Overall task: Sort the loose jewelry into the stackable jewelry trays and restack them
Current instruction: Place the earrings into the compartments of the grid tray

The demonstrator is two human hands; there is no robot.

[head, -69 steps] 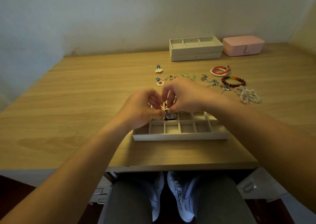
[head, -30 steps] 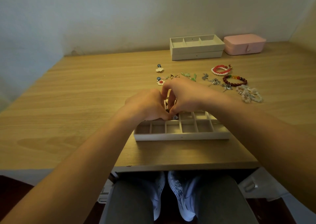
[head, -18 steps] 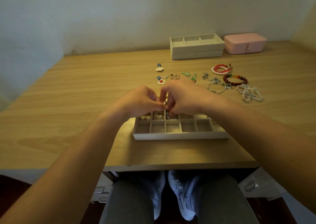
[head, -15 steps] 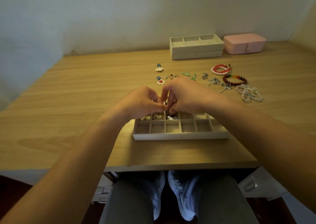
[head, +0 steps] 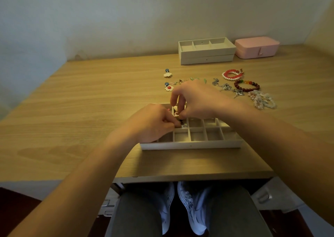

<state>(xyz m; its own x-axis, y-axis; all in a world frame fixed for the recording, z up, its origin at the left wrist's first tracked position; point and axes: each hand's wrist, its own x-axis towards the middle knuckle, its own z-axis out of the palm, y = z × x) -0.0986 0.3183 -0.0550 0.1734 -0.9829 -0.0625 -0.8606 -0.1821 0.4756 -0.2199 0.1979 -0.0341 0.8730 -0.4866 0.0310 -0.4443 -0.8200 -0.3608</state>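
Grid tray (head: 190, 144) front, small charm (head: 181, 123) over it; stacked trays (head: 207, 57) + bracelets (head: 261, 102) behind

Divided tray (head: 191, 143) near — loose jewelry (head: 246, 85) behind, stacked trays (head: 207, 55) farthest.

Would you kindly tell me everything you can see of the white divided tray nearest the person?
The divided tray is a shallow off-white rectangle, perhaps painted wood, split by thin walls into a grid of small square compartments. It lies flat on the wooden table near its front edge. The visible front compartments look empty; a few small pieces sit farther back, mostly hidden. The left hand covers its left end, and both it and the right hand pinch a dark item above it.
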